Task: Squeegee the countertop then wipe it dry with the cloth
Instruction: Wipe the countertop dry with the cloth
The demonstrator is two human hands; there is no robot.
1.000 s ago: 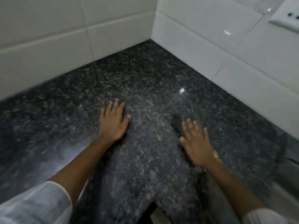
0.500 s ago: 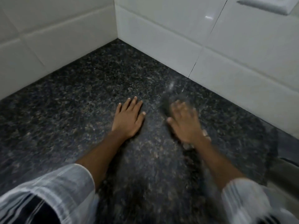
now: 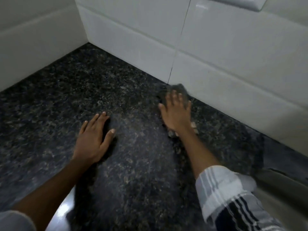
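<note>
Countertop (image 3: pixel 133 164) spreads dark and speckled from the near edge; the left hand (image 3: pixel 93 135) lies flat on it, fingers apart, bracing. Farther right, the right hand (image 3: pixel 176 112) presses flat, fingers spread, on the cloth (image 3: pixel 179 90) against the far tiled wall (image 3: pixel 233 64). Firm overlapping strokes along that seam would dry best. A second ago this hand wiped nearer, mid-counter.

Dim, flat indoor light. Small glare spots show on the white tiles (image 3: pixel 216 52) at upper right and on the counter (image 3: pixel 66 100) edge at lower left. Soft shadow lies under the left hand (image 3: pixel 93 139) and forearm. The right hand (image 3: pixel 176 112) and the cloth (image 3: pixel 179 90) are motion-blurred. Overall image soft; straight tile lines bow toward the frame edges.
</note>
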